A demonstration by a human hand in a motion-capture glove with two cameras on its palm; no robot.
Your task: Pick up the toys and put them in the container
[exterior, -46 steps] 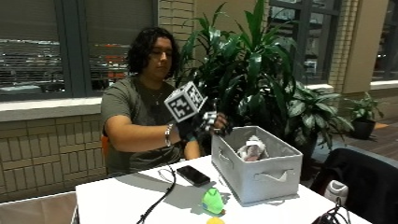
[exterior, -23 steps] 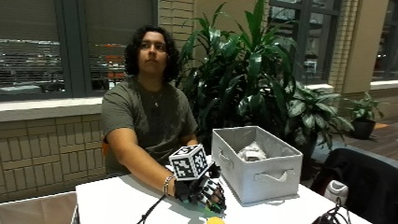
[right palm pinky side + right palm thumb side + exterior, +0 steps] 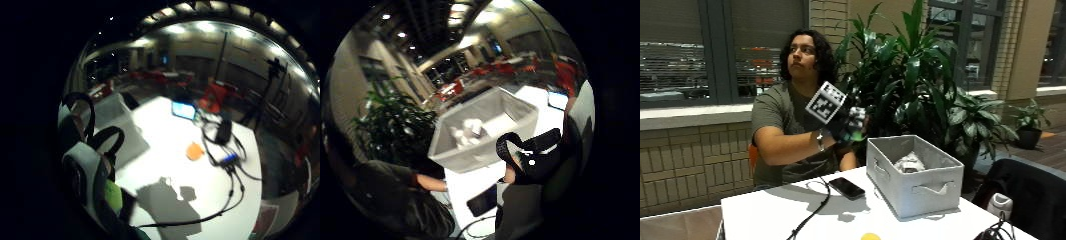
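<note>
Gloved hand [image 3: 848, 125] grips a green toy [image 3: 854, 135] above the table [image 3: 773, 215], beside the grey container [image 3: 913, 187], phone [image 3: 846, 188] below

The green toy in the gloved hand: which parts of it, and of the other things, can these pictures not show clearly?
- Green toy: outside view, mostly covered by the right hand; its shape is unclear.
- Yellow toy: outside view, cut off by the lower edge.
- White things in the container: its wall hides their lower parts.
- Phone: screen too dark to read.
</note>
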